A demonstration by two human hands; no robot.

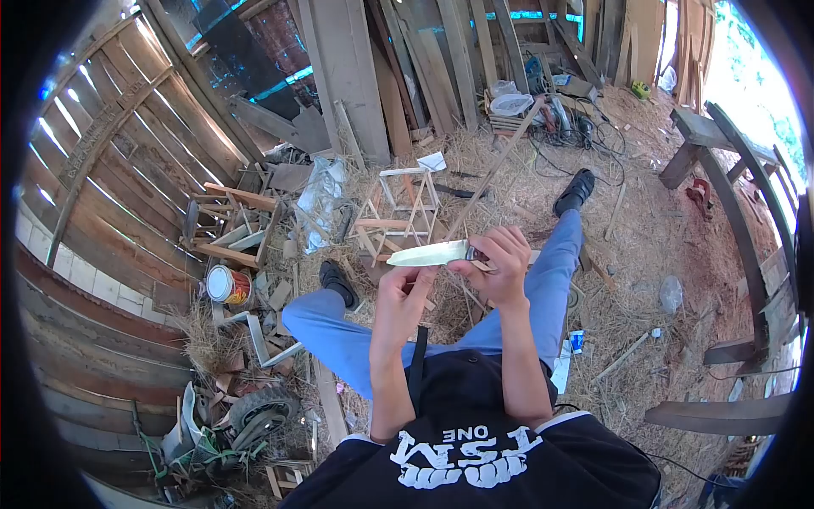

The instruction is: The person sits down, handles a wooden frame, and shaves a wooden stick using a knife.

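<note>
A knife (431, 254) with a broad pale blade lies level in front of my body, its tip toward the left. My right hand (502, 265) is wrapped round its dark handle. Below the blade, my left hand (402, 297) has its thumb and fingers pressed together close to the lower edge; whether they pinch the blade or something small is too hard to make out. Beyond the knife stands a small frame of thin wooden strips (405, 204) on the ground.
Planks (365, 76) lean at the back. Power tools with cables (564, 123) lie at the back right. A paint bucket (227, 284), wood scraps and a wheel (264, 411) are on the left. A wooden bench frame (729, 187) stands at the right. Straw and shavings cover the floor.
</note>
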